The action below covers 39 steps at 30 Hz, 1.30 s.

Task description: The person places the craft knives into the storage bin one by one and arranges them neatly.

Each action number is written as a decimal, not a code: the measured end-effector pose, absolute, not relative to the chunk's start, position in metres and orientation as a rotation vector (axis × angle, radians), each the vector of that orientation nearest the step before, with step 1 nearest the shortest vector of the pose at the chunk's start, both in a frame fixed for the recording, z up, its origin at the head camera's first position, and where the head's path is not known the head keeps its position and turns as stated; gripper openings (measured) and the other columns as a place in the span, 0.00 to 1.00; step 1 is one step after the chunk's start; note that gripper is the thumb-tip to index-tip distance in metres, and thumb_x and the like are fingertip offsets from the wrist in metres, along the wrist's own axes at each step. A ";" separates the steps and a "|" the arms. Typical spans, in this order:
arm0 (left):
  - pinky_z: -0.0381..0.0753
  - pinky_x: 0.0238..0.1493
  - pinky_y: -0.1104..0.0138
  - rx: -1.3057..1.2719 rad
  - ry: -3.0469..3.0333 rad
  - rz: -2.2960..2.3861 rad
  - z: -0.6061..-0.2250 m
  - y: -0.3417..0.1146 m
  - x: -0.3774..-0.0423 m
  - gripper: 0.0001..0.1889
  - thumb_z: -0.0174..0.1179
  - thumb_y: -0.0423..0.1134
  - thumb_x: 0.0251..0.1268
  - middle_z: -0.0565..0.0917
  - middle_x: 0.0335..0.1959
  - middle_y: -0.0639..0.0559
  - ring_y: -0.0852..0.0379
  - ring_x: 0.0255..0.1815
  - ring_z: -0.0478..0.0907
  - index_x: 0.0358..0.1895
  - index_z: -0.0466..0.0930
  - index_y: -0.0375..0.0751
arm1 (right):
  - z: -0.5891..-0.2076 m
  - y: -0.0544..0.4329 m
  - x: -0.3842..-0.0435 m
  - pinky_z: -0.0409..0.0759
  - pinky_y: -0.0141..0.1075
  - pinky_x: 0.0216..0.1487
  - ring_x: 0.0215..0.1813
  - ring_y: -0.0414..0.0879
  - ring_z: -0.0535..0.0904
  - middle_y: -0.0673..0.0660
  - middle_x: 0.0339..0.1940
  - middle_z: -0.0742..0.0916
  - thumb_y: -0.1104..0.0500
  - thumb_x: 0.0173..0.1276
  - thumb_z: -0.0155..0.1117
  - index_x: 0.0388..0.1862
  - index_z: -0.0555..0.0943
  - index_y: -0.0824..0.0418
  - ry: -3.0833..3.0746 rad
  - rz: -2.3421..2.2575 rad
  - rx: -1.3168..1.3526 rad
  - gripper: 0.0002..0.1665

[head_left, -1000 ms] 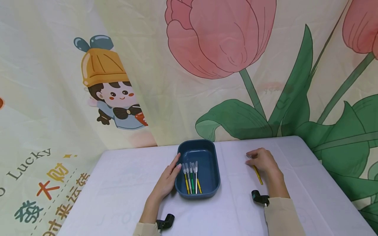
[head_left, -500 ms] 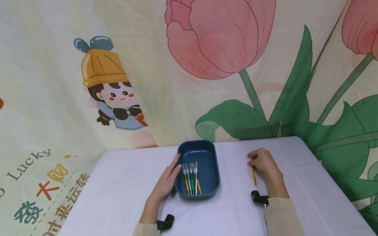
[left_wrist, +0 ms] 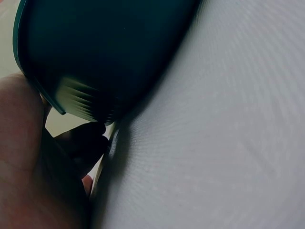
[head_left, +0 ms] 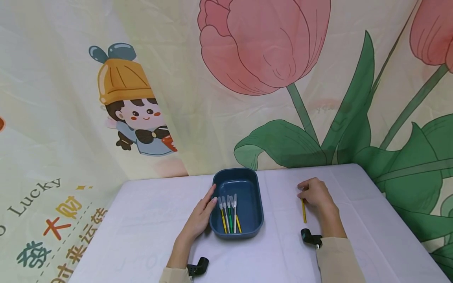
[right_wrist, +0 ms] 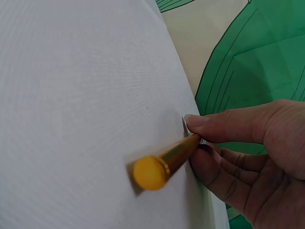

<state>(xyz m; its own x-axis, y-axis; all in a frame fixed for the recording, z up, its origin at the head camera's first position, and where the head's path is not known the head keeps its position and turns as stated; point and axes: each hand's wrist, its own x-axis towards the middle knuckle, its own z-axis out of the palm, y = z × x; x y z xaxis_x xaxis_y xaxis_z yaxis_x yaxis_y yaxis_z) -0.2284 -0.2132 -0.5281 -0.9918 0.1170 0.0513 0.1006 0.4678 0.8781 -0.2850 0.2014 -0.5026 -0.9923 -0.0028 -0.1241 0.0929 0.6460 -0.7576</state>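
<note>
My left hand (head_left: 199,217) lies along the left side of a dark blue rectangular tray (head_left: 260,196), its fingers fairly straight and the thumb at the rim. Seen from the left wrist, the fingers (left_wrist: 83,143) sit in shadow against the tray's outer wall (left_wrist: 114,52). On the right, my right hand (head_left: 317,193) pinches a slim yellow craft knife (head_left: 304,212) between thumb and fingertips. Its rounded metallic end (right_wrist: 149,172) points toward the right wrist camera; the other end is mostly hidden by the fingers. Several similar craft knives (head_left: 229,216) with clear caps lie side by side inside the tray.
A white cloth covers the table (head_left: 279,251). Right behind its back edge hangs a printed backdrop (head_left: 198,118) with tulips and a cartoon figure. Black wrist cameras (head_left: 311,237) stick out from both sleeves near the table surface.
The yellow craft knife in my right hand has swung from a slant to nearly straight toward me, its free end moving left. The right hand shifts very slightly right; left hand and tray stay put.
</note>
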 end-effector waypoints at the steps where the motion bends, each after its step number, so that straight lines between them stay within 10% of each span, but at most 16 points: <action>1: 0.48 0.83 0.39 0.196 2.679 1.599 -0.528 -0.213 -0.228 0.29 0.44 0.61 0.83 0.56 0.84 0.66 0.47 0.87 0.51 0.82 0.55 0.73 | -0.503 0.201 -0.285 0.85 0.34 0.33 0.29 0.44 0.83 0.64 0.40 0.85 0.71 0.63 0.72 0.53 0.87 0.72 2.745 -1.275 0.075 0.18; 39: 0.46 0.83 0.39 0.197 2.697 1.584 -0.529 -0.213 -0.228 0.29 0.43 0.62 0.83 0.56 0.84 0.68 0.48 0.87 0.51 0.82 0.55 0.73 | -0.471 0.181 -0.282 0.87 0.42 0.37 0.31 0.47 0.86 0.61 0.36 0.87 0.66 0.68 0.72 0.59 0.85 0.71 2.770 -1.524 -0.145 0.21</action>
<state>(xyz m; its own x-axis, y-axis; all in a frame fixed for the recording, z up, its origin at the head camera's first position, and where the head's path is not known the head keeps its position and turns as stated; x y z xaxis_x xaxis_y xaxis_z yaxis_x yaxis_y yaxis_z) -0.2276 -0.2127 -0.5286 -0.9920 0.1124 0.0570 0.1045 0.4812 0.8704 -0.2819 0.1814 -0.4709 -0.9956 -0.0690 0.0640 -0.0910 0.5321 -0.8418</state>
